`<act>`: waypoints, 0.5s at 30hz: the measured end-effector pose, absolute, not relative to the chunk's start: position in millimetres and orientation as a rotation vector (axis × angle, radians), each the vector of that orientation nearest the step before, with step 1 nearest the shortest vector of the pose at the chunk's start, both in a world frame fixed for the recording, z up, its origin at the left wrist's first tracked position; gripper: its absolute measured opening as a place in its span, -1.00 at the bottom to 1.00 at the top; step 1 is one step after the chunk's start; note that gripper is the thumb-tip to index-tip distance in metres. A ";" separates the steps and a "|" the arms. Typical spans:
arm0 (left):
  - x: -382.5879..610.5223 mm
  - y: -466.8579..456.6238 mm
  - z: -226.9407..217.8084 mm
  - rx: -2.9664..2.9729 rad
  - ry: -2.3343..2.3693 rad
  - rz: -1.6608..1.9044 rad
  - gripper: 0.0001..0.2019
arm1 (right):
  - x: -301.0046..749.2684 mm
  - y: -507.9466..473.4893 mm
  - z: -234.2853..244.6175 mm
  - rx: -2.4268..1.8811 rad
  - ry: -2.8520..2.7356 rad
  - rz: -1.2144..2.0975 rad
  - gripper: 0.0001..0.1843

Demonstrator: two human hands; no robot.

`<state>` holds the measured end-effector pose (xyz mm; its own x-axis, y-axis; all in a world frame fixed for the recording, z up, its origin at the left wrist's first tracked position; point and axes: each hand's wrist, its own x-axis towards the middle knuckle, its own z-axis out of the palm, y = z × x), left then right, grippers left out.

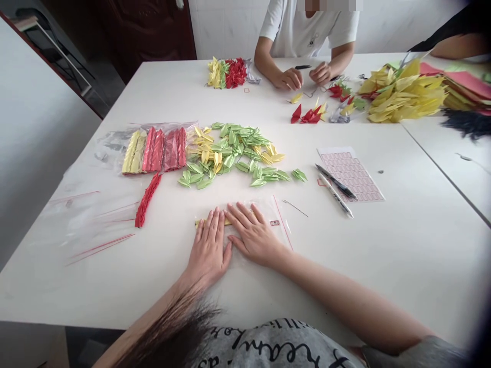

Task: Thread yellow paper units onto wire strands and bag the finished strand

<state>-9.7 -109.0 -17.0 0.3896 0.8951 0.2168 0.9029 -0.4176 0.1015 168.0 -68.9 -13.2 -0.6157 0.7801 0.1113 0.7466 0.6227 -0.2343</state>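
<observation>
Both hands lie flat, side by side, on a clear zip bag close to the table's near edge. My left hand has its fingers stretched out over the bag's left part. Over the middle rests my right hand, fingers spread. A yellow folded-paper strip peeks out beside and between the fingers; most of it is hidden. Near the bag's red seal line is a small printed label. A thin needle-like piece with thread lies just right of the bag.
Green and yellow folded-paper pieces are heaped ahead. Filled bags, a red strip and flat clear bags lie left. Right are pens and a label sheet. A person sits opposite, near yellow paper pieces.
</observation>
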 end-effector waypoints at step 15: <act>-36.2 -96.5 8.1 -2.652 -1.691 -0.314 -0.34 | 214.9 -109.9 68.3 -0.845 -2.409 -0.124 -0.33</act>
